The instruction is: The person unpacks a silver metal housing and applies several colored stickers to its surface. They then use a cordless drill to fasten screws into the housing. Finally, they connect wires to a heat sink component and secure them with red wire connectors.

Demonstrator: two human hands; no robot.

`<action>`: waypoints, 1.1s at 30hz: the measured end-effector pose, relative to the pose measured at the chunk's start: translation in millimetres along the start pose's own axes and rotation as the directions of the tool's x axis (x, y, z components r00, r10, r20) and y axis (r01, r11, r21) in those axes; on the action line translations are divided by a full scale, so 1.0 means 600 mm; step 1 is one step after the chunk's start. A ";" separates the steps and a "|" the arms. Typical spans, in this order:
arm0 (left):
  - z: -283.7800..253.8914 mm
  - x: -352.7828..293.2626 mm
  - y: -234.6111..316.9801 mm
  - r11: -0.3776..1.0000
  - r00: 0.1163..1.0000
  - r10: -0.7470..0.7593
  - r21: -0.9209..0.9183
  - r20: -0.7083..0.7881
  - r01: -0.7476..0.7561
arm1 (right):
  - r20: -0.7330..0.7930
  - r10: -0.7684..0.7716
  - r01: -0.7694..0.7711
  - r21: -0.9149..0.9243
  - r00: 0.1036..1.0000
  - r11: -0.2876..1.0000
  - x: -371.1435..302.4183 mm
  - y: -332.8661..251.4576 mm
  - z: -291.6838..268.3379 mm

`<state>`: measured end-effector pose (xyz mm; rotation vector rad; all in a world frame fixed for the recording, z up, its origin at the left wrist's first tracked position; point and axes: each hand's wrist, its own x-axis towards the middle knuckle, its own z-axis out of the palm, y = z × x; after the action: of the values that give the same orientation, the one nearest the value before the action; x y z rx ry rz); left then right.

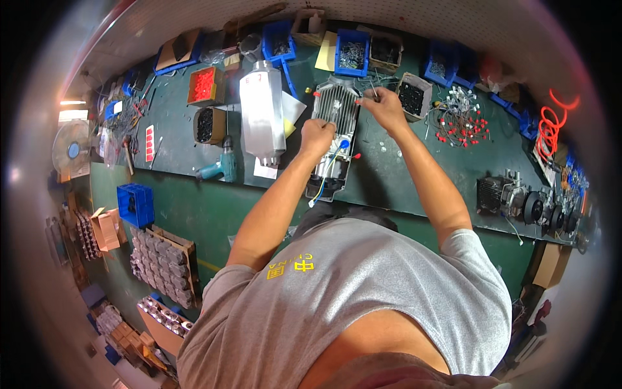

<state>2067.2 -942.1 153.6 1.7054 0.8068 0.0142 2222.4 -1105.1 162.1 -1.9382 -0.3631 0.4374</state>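
A finned metal heater body lies lengthwise on the green bench in front of me, with a dark fan end towards me. My left hand rests over its left middle, fingers closed; whatever they pinch is hidden. Just off the upper right edge, my right hand has thumb and fingers pinched together around something too small to make out. A blue round-headed connector sits on the heater, and blue and yellow wires run to its near end. Small red caps stick out at its sides.
Left of the heater stand a silver metal housing and a teal power drill. Boxes of red parts and black parts, plus blue screw bins, line the back. Wire harnesses and motor assemblies lie right.
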 end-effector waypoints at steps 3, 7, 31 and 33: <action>-0.001 0.001 0.031 0.971 0.985 -0.161 -0.169 0.067 0.170 | -0.018 -0.089 0.086 -0.130 0.996 0.988 0.027 -0.009 0.009; -0.002 0.011 0.029 0.949 0.975 -0.202 -0.230 0.087 0.217 | 0.131 -0.035 0.080 -0.358 0.991 0.930 0.045 -0.055 0.027; -0.013 -0.010 0.075 0.725 0.955 0.197 0.623 0.221 -0.294 | 0.249 -0.093 0.171 -0.312 0.964 0.935 0.096 -0.023 0.043; -0.021 -0.011 0.068 0.750 0.954 0.208 0.590 0.218 -0.299 | 0.272 0.203 -0.230 0.071 0.941 0.971 0.099 -0.067 0.021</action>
<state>2077.1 -937.6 195.2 2.4087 0.4834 -0.2042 2266.9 -1053.1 186.4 -1.8297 -0.2912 0.8481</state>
